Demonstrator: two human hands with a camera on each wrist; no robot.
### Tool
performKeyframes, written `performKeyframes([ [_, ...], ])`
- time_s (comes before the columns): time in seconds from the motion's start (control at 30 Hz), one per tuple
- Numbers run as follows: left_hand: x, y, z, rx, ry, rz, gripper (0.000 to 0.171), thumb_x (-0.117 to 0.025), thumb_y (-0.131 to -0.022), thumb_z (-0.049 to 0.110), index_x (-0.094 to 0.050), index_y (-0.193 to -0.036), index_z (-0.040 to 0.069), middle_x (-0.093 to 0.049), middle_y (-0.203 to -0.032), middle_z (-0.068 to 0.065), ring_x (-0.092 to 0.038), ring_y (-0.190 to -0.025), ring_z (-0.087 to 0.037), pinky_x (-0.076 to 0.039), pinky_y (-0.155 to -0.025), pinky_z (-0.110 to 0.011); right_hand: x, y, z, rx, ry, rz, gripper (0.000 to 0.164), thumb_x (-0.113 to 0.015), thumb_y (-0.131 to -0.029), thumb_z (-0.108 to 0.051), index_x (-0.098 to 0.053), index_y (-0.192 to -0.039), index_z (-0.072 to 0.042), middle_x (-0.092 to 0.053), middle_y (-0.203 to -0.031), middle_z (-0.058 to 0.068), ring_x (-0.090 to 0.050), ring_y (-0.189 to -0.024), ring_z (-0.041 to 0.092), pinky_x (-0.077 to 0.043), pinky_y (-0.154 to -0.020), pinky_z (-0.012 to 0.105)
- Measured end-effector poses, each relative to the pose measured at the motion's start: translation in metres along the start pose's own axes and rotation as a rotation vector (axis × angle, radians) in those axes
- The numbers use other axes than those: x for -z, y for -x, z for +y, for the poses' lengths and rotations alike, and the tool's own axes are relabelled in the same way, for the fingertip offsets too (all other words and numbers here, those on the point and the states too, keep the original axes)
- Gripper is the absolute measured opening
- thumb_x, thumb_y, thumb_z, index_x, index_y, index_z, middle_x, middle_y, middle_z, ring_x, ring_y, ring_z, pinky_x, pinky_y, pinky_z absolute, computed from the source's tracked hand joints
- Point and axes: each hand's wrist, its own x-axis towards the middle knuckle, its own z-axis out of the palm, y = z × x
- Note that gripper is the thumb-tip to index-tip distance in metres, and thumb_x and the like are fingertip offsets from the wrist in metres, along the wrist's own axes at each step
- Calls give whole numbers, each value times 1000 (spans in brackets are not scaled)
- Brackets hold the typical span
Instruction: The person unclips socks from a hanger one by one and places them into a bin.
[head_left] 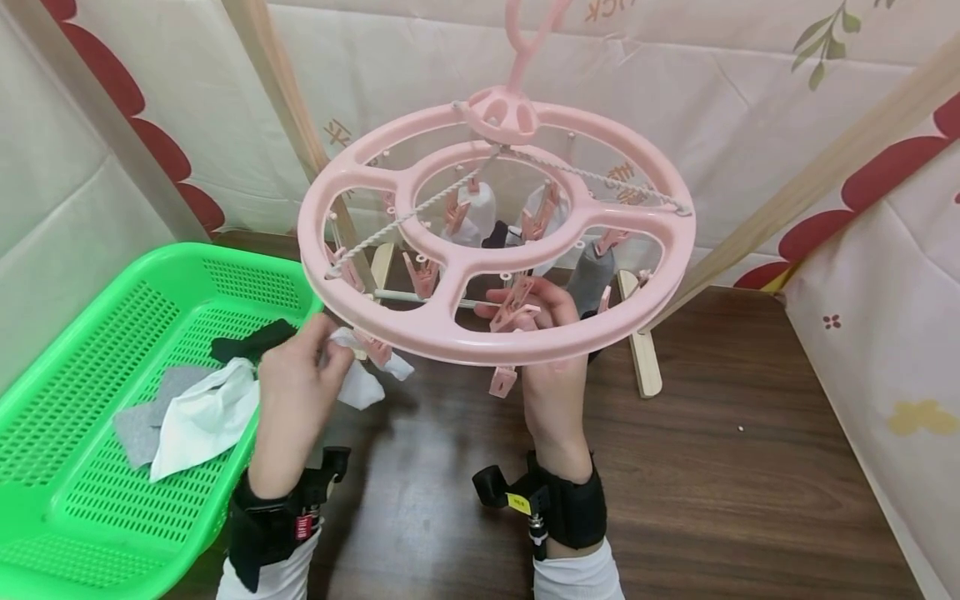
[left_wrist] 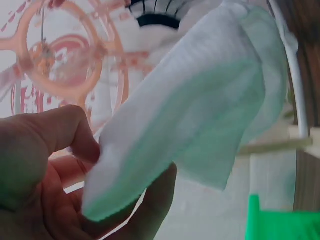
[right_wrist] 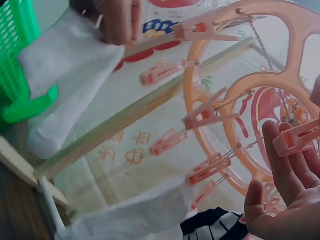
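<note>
A white sock [head_left: 362, 386] hangs from my left hand [head_left: 300, 392], pinched between thumb and fingers beside the left front of a pink round clip hanger [head_left: 420, 329]. In the left wrist view the sock [left_wrist: 175, 110] stretches away from the fingertips. Under the hanger's front rim is my right hand [head_left: 558, 307], its fingers loosely extended beside a dangling pink clip [head_left: 513, 310]. The right wrist view shows thumb and fingers apart, with a clip [right_wrist: 297, 140] in front of the fingers. A white sock [right_wrist: 135, 205] and a dark striped one [right_wrist: 212, 227] hang from other clips.
To the left stands a green basket [head_left: 172, 542] with white, grey and black pieces of cloth inside. A wooden frame with slanted posts [head_left: 795, 158] and feet [head_left: 640, 350] surrounds the hanger. A grey sock [head_left: 592, 275] hangs at the right. Printed fabric lines the back and sides.
</note>
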Motion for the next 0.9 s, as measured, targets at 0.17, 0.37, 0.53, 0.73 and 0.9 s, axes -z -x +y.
performKeyframes([
  [0.17, 22, -1, -11, 113, -58, 53, 6, -52, -80, -5, -56, -84, -2, -57, -64, -15, -49, -53, -30, -35, -52, -39, 0, 1, -1, -14, -48, -3, 33, -55, -97, -9, -46, -128, -4, -63, -111, 17, -66, -99, 30, -50, -88, 40],
  [0.37, 51, 1, -23, 276, -98, 140, 11, -49, -88, -1, -59, -91, -5, -66, -80, -20, -58, -60, -6, -31, -52, -16, -2, 1, 0, -35, -60, -33, 35, -57, -98, -15, -45, -129, -7, -61, -112, 18, -65, -99, 30, -51, -87, 39],
  [0.53, 67, 1, -29, 393, -117, 216, 19, -46, -90, 5, -60, -97, -6, -68, -88, -19, -41, -65, 29, -29, -50, -9, -3, 1, 1, -45, -51, -59, 40, -61, -96, -19, -44, -130, -7, -60, -113, 18, -64, -102, 30, -51, -86, 37],
  [0.73, 70, 1, -32, 449, -136, 231, 22, -48, -92, 8, -63, -101, -5, -69, -93, -17, -40, -68, 31, -30, -53, -9, -4, 0, 3, -44, -42, -64, 41, -61, -95, -17, -43, -131, -6, -61, -112, 18, -65, -101, 29, -51, -84, 34],
  [0.9, 66, 1, -29, 379, -169, 191, 19, -51, -93, 9, -65, -99, -3, -71, -98, -16, -70, -83, -14, -25, -48, -12, -3, 0, 5, -57, -35, -61, 42, -65, -93, -23, -46, -128, -8, -62, -111, 17, -66, -98, 30, -51, -85, 36],
])
